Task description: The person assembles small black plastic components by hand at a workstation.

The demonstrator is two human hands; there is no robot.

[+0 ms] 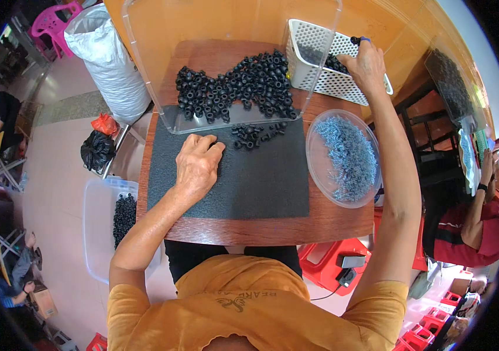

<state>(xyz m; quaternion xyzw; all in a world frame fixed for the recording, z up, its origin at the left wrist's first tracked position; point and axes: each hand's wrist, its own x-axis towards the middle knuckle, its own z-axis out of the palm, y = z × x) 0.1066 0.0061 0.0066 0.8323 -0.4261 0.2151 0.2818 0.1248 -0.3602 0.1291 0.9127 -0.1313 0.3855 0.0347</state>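
Note:
My left hand (198, 164) rests on the dark grey mat (249, 190) with its fingers bent. Its fingertips point toward a small group of loose black ring-shaped parts (248, 139); whether it pinches one is hidden. Beyond it, a clear plastic bin (164, 121) lies tipped toward me, with many black parts (232, 88) heaped inside. Over at the far right, my right hand (368, 65) is above a white perforated basket (343, 83) that holds black parts. A small black and blue piece (357, 41) shows at its closed fingers.
A round clear tub (315, 175) of small blue pieces stands right of the mat. On the floor are a clear box (100, 234) of black parts at left and a red stool (325, 263) at right. A white sack (106, 70) stands far left; a co-worker (472, 231) sits at right.

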